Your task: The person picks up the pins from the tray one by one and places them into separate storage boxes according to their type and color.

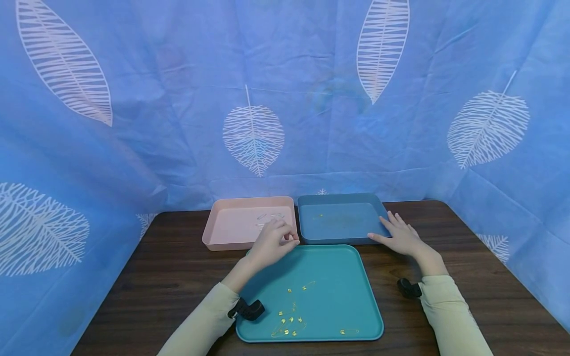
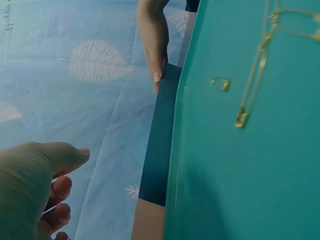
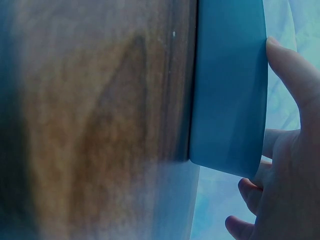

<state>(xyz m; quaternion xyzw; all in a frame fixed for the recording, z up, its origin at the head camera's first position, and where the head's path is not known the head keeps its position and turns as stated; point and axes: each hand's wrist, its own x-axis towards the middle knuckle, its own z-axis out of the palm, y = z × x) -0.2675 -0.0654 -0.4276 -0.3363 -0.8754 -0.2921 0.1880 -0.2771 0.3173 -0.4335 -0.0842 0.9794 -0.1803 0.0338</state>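
A person works over three trays on a dark wood-grain worktop (image 1: 169, 277), left hand (image 1: 275, 239) poised at the near right corner of a pink tray (image 1: 231, 222), right hand (image 1: 402, 237) spread at the near right corner of a blue tray (image 1: 347, 225). Gold-coloured safety pins (image 2: 241, 119) lie on the teal tray (image 1: 329, 287) in front, most toward its near edge; a small gold piece (image 1: 317, 216) sits in the blue tray, thin silver-coloured pieces (image 1: 276, 215) in the pink. The left grip is curled, thumb near the fingers, though whether it pinches anything cannot be told; the right grip is relaxed, thumb touching the blue rim. The step appears to be sorting by colour, and the next move seems to call for teasing single gold pins from the overlapping cluster, bound for the blue tray
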